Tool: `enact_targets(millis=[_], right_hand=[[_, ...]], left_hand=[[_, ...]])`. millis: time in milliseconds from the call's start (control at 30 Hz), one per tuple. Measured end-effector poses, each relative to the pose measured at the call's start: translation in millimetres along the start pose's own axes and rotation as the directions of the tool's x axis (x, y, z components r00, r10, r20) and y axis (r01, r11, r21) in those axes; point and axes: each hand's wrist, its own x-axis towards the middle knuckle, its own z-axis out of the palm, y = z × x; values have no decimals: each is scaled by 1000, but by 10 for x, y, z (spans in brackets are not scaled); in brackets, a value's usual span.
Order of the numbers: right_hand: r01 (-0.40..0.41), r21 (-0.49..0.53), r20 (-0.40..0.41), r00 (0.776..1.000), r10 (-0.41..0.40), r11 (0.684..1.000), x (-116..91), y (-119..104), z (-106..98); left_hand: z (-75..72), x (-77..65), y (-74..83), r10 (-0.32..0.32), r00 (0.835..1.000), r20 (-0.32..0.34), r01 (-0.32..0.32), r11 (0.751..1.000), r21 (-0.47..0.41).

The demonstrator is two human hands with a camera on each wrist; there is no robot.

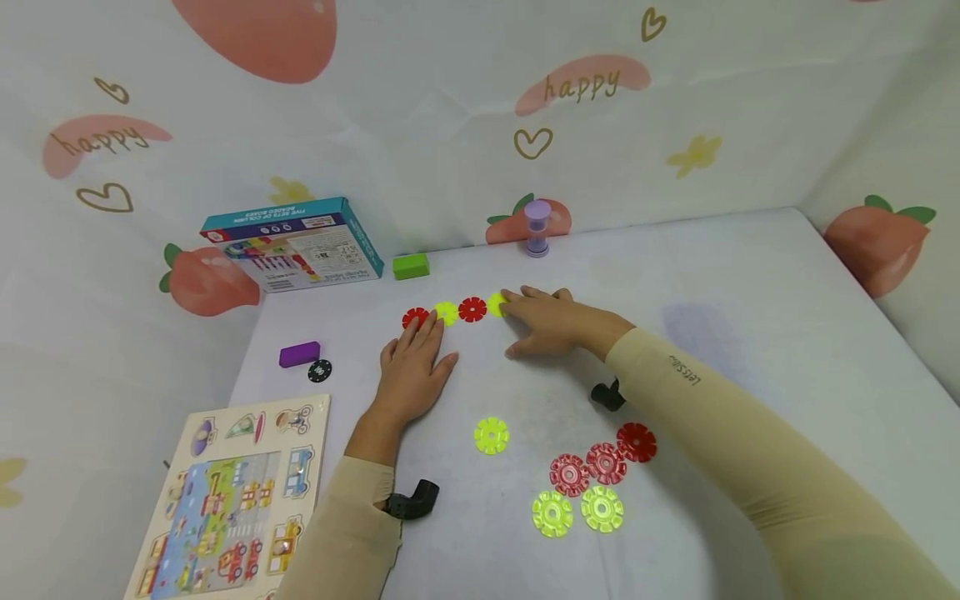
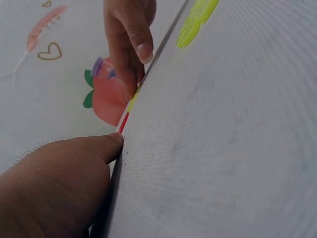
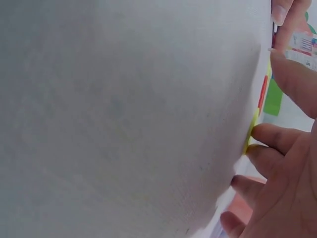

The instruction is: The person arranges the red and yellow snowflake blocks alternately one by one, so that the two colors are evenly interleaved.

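Note:
Flat toothed plastic discs lie in a row across the table: a red disc (image 1: 413, 316) at the left end, a yellow-green disc (image 1: 447, 312), another red disc (image 1: 472, 309), and a yellow-green disc (image 1: 495, 305) at the right. My left hand (image 1: 411, 377) lies palm down with its fingers extended, fingertips over the left red disc and at the edge of its yellow-green neighbour. With fingers spread, my right hand (image 1: 549, 323) touches the right-end yellow-green disc, partly covering it. In the right wrist view, two fingertips (image 3: 262, 134) meet that disc's edge.
A single yellow-green disc (image 1: 491, 436) lies nearer me, and several red discs (image 1: 570, 475) and yellow-green discs (image 1: 602, 508) lie by my right forearm. Leftward are a puzzle board (image 1: 306, 433), purple block (image 1: 299, 354) and black chip (image 1: 319, 371). Behind stand a box (image 1: 330, 250), green block (image 1: 411, 267) and purple sand timer (image 1: 537, 227).

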Motion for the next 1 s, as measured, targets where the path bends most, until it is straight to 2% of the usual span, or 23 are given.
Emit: enact_targets(millis=[567, 733, 833, 933, 1000], right_hand=[[-2, 43, -2, 1000, 2, 999, 23, 35, 31], [26, 85, -61, 998, -21, 996, -2, 69, 30], [68, 127, -114, 992, -54, 990, -94, 57, 0], [141, 240, -164, 981, -103, 961, -278, -7, 0], [215, 365, -191, 970, -154, 906, -459, -110, 12]], left_hand=[[-11, -7, 14, -5, 1000, 5, 5, 1000, 5], [-2, -9, 13, -9, 1000, 9, 9, 1000, 9], [3, -4, 8, -10, 1000, 5, 10, 1000, 14], [6, 3, 2, -6, 1000, -1, 6, 1000, 12], [8, -4, -10, -12, 1000, 0, 12, 1000, 13]])
